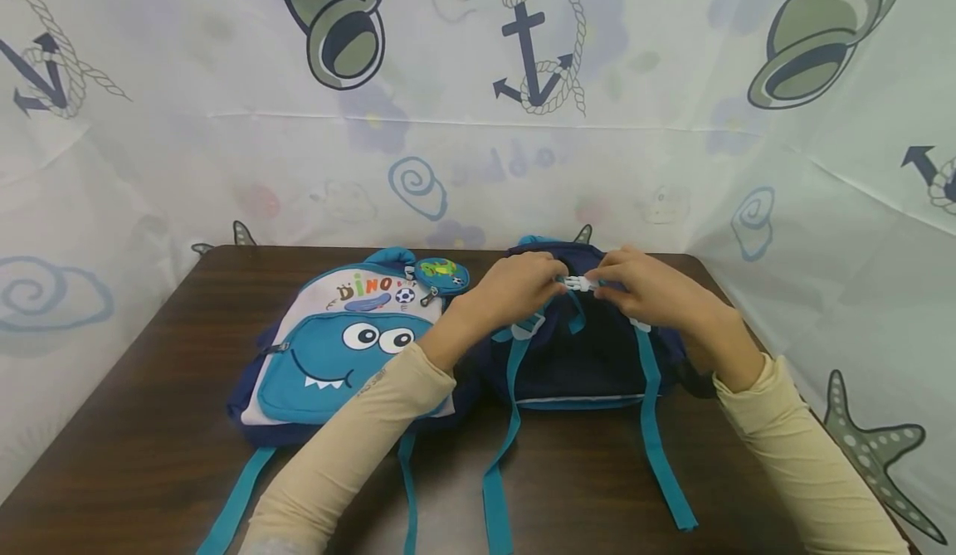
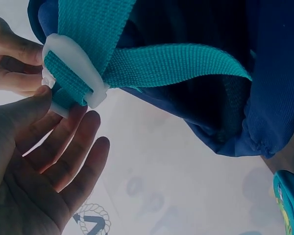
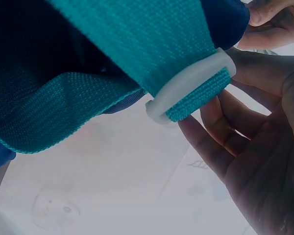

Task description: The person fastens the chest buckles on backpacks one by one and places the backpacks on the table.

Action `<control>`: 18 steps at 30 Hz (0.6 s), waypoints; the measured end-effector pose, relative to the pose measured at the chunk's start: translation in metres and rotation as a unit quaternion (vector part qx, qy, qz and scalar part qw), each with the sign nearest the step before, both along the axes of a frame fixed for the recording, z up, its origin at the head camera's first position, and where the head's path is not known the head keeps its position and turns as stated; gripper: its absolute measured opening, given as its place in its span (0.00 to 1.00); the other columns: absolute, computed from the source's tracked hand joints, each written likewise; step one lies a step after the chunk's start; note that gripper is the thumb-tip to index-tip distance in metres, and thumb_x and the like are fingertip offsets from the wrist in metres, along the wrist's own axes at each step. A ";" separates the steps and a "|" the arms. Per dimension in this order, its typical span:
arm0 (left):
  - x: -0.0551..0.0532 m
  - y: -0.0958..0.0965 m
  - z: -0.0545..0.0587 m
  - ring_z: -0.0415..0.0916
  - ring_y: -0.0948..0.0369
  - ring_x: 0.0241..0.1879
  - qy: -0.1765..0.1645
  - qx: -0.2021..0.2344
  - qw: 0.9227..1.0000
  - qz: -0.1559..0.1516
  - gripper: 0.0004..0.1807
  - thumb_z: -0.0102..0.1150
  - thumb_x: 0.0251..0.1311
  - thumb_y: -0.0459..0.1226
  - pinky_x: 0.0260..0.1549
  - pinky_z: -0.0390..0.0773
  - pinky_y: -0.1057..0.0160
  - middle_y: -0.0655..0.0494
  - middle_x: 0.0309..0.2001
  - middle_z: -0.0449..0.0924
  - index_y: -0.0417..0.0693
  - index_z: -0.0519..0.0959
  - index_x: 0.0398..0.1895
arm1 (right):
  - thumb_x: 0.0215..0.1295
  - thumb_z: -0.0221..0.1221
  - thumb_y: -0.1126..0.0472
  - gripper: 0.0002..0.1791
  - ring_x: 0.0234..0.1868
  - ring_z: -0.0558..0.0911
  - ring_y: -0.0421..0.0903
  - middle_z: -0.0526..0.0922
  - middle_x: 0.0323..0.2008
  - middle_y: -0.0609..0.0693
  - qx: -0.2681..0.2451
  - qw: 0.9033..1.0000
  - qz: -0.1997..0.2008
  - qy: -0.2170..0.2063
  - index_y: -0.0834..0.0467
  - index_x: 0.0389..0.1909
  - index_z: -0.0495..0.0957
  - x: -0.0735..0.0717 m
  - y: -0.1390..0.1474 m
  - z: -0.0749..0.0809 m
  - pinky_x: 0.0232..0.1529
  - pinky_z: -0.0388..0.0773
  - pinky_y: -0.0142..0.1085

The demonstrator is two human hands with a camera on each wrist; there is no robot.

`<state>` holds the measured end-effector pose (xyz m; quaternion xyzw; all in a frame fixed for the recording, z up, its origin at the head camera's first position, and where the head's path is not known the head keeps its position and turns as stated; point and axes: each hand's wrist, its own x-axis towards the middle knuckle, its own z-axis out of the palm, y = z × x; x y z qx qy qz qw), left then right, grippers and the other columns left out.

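Nearest are the person's two cream sleeves [image 1: 358,447], reaching in from the lower left and lower right over the dark wood tabletop [image 1: 149,422]. Between them, the loose ends of two teal straps [image 1: 657,455] run toward the viewer from the navy backpack [image 1: 582,364]. That bag stands right of centre on the tabletop, its dark back panel facing the viewer, its bottom edge near and its top end pointing away.

Just beside it on the left is the shark-face backpack [image 1: 321,364], front up, top also pointing away, with a small round pouch [image 1: 442,276] at its upper right corner.

Farther back, over the upper part of the navy backpack, a small white clip [image 1: 579,284] lies with its long axis crosswise, nearly level, one end toward each hand. The left hand [image 1: 523,284] has its grip pinched on the left end, thumb and fingertips together on it, the other fingers spread. The right hand [image 1: 648,289] pinches the right end. Whether the clip's halves are locked is too small to tell. In each wrist view, a white strap adjuster [image 2: 73,63] shows in front of the fingers.

Behind everything hangs a pale cloth [image 1: 478,182] printed with anchors, shells and starfish.
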<state>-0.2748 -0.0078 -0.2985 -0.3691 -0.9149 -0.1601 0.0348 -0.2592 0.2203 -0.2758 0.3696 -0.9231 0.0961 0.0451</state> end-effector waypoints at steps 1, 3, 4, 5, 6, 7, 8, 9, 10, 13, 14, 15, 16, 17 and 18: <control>0.000 0.000 0.000 0.76 0.62 0.38 0.002 -0.001 1.000 -0.001 0.17 0.51 0.74 0.44 0.35 0.77 0.67 0.55 0.45 0.81 0.50 0.79 0.60 | 0.68 0.61 0.66 0.14 0.43 0.75 0.47 0.85 0.43 0.53 0.000 1.000 -0.001 0.000 0.65 0.53 0.83 0.000 0.000 0.000 0.42 0.75 0.42; 0.000 0.001 -0.001 0.76 0.62 0.38 0.004 -0.002 1.000 -0.001 0.18 0.52 0.74 0.44 0.35 0.78 0.67 0.55 0.45 0.81 0.50 0.79 0.60 | 0.68 0.61 0.66 0.14 0.42 0.75 0.47 0.85 0.43 0.52 0.001 1.000 0.000 0.002 0.64 0.53 0.83 0.000 0.000 0.000 0.42 0.74 0.42; 0.000 0.002 -0.001 0.77 0.62 0.39 0.004 -0.002 1.000 -0.002 0.18 0.52 0.74 0.44 0.36 0.78 0.66 0.54 0.45 0.81 0.49 0.79 0.60 | 0.68 0.61 0.67 0.14 0.42 0.75 0.47 0.85 0.43 0.52 0.002 1.000 0.000 0.003 0.64 0.53 0.83 0.000 -0.001 0.000 0.41 0.74 0.42; 0.000 0.002 -0.001 0.77 0.62 0.39 0.003 -0.002 1.000 -0.003 0.18 0.52 0.74 0.44 0.36 0.78 0.66 0.54 0.45 0.81 0.49 0.79 0.60 | 0.68 0.61 0.67 0.15 0.42 0.75 0.47 0.85 0.43 0.52 0.003 1.000 0.001 0.003 0.64 0.53 0.83 0.000 -0.001 0.000 0.41 0.74 0.41; 0.001 0.003 -0.001 0.77 0.62 0.40 0.001 -0.001 1.000 -0.003 0.18 0.52 0.74 0.44 0.37 0.78 0.66 0.54 0.45 0.81 0.49 0.79 0.60 | 0.68 0.61 0.67 0.15 0.42 0.75 0.46 0.85 0.43 0.52 0.004 1.000 0.001 0.003 0.64 0.53 0.83 0.000 -0.001 -0.001 0.42 0.74 0.41; 0.001 0.003 -0.001 0.77 0.62 0.40 -0.001 -0.001 1.000 -0.004 0.18 0.52 0.74 0.44 0.38 0.78 0.66 0.54 0.45 0.81 0.49 0.79 0.60 | 0.68 0.61 0.67 0.15 0.42 0.75 0.46 0.84 0.43 0.52 0.005 1.000 0.002 0.003 0.64 0.53 0.83 0.000 -0.001 -0.001 0.42 0.74 0.41; 0.001 0.004 -0.002 0.77 0.61 0.41 -0.004 -0.001 1.000 -0.004 0.18 0.52 0.74 0.44 0.39 0.79 0.66 0.54 0.46 0.81 0.49 0.79 0.60 | 0.67 0.61 0.67 0.15 0.42 0.74 0.46 0.84 0.43 0.52 0.006 1.000 0.002 0.002 0.64 0.54 0.83 0.000 -0.002 -0.001 0.42 0.74 0.41; 0.001 0.005 -0.002 0.77 0.61 0.41 -0.006 0.000 1.000 -0.005 0.18 0.52 0.74 0.44 0.40 0.78 0.66 0.54 0.46 0.81 0.48 0.79 0.60 | 0.68 0.61 0.67 0.15 0.41 0.74 0.46 0.84 0.43 0.52 0.006 1.000 0.003 0.001 0.64 0.54 0.83 0.000 -0.002 -0.001 0.41 0.74 0.41; 0.001 0.005 -0.002 0.77 0.61 0.42 -0.010 0.000 1.000 -0.006 0.18 0.51 0.74 0.44 0.40 0.78 0.66 0.54 0.46 0.80 0.48 0.78 0.60 | 0.68 0.61 0.68 0.15 0.41 0.74 0.46 0.84 0.43 0.52 0.007 1.000 0.002 -0.002 0.64 0.54 0.82 0.000 -0.002 -0.002 0.41 0.74 0.41; 0.002 0.008 -0.002 0.78 0.61 0.44 -0.017 0.000 1.000 -0.008 0.18 0.51 0.74 0.43 0.43 0.79 0.66 0.53 0.48 0.80 0.47 0.78 0.61 | 0.68 0.61 0.68 0.15 0.41 0.74 0.46 0.83 0.43 0.52 0.008 1.000 0.003 -0.010 0.65 0.54 0.82 0.001 -0.003 -0.002 0.41 0.74 0.41; 0.002 0.009 -0.003 0.78 0.60 0.45 -0.020 0.001 1.000 -0.009 0.18 0.51 0.74 0.43 0.44 0.79 0.66 0.52 0.49 0.81 0.46 0.78 0.62 | 0.67 0.61 0.68 0.16 0.41 0.74 0.46 0.83 0.43 0.53 0.008 1.000 0.003 -0.013 0.66 0.54 0.82 0.001 -0.003 -0.003 0.42 0.74 0.41; 0.002 0.010 -0.003 0.79 0.60 0.46 -0.023 0.002 1.000 -0.010 0.19 0.50 0.75 0.42 0.45 0.79 0.66 0.51 0.49 0.81 0.46 0.77 0.62 | 0.67 0.61 0.68 0.16 0.41 0.74 0.46 0.83 0.43 0.53 0.009 1.000 0.003 -0.014 0.66 0.54 0.82 0.001 -0.003 -0.003 0.42 0.74 0.41; 0.002 0.011 -0.003 0.79 0.59 0.47 -0.026 0.003 1.000 -0.011 0.19 0.50 0.75 0.42 0.46 0.79 0.65 0.51 0.51 0.81 0.45 0.77 0.63 | 0.67 0.61 0.68 0.16 0.42 0.75 0.47 0.83 0.43 0.53 0.008 1.000 0.005 -0.016 0.66 0.54 0.82 0.001 -0.003 -0.003 0.42 0.75 0.41; 0.002 0.012 -0.004 0.79 0.59 0.49 -0.028 0.004 1.000 -0.010 0.20 0.50 0.75 0.42 0.48 0.80 0.65 0.50 0.52 0.81 0.44 0.76 0.64 | 0.67 0.61 0.69 0.16 0.42 0.75 0.47 0.83 0.43 0.54 0.009 1.000 0.007 -0.016 0.67 0.54 0.81 0.001 -0.003 -0.003 0.42 0.75 0.42; 0.002 0.013 -0.004 0.79 0.58 0.50 -0.029 0.005 1.000 -0.009 0.20 0.50 0.75 0.41 0.49 0.80 0.65 0.50 0.53 0.81 0.44 0.76 0.64 | 0.67 0.61 0.69 0.16 0.42 0.75 0.47 0.83 0.43 0.54 0.009 1.000 0.009 -0.016 0.67 0.54 0.81 0.001 -0.003 -0.004 0.42 0.75 0.42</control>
